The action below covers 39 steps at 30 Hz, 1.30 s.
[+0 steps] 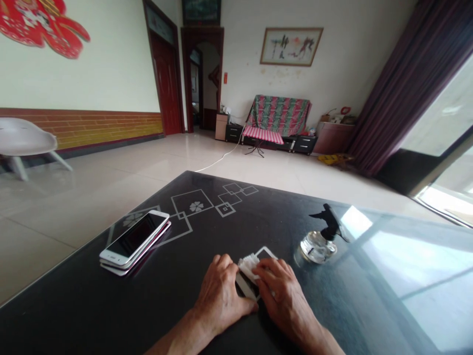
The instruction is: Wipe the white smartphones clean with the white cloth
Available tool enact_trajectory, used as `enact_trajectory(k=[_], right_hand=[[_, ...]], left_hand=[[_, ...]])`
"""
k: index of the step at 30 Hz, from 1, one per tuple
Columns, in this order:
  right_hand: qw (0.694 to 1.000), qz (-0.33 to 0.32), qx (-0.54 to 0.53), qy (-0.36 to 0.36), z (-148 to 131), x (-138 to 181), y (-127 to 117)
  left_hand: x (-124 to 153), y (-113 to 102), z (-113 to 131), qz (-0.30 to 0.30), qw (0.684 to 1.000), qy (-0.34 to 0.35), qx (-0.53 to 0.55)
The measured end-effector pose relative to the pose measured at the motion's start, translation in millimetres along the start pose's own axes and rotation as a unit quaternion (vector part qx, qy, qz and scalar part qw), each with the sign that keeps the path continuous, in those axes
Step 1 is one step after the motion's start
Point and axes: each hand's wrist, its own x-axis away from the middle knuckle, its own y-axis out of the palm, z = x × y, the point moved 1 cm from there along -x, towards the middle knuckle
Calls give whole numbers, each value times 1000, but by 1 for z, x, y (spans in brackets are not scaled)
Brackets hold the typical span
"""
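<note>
My left hand (219, 292) rests on the black glass table (166, 296), its curled fingers holding the near left edge of a white phone (264, 254) that lies flat there. My right hand (281, 292) presses a small white cloth (247, 265) onto the phone, fingers bent over it. Most of the phone is hidden beneath both hands. A clear spray bottle with a black trigger head (320, 241) stands just right of my right hand.
Two stacked phones, a white one on top (135, 241), lie at the table's left. Beyond the table are a tiled floor, a white chair (22, 143) at the left, a covered sofa (278, 118) at the far wall, and dark curtains at the right.
</note>
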Motion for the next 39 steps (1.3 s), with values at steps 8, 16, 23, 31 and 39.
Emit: enact_trajectory(k=[8, 16, 23, 31, 39], right_hand=[[998, 35, 33, 30, 11, -6, 5], [988, 74, 110, 74, 42, -11, 1], [989, 77, 112, 63, 38, -3, 0], [996, 64, 55, 39, 13, 0, 9], [993, 71, 78, 43, 20, -5, 5]], left_hand=[[-2, -5, 4, -17, 1000, -4, -20], [-2, -4, 2, -13, 999, 8, -30], [-5, -2, -3, -18, 999, 44, -16], [-8, -1, -7, -11, 999, 43, 3], [-10, 1, -8, 4, 999, 33, -7]])
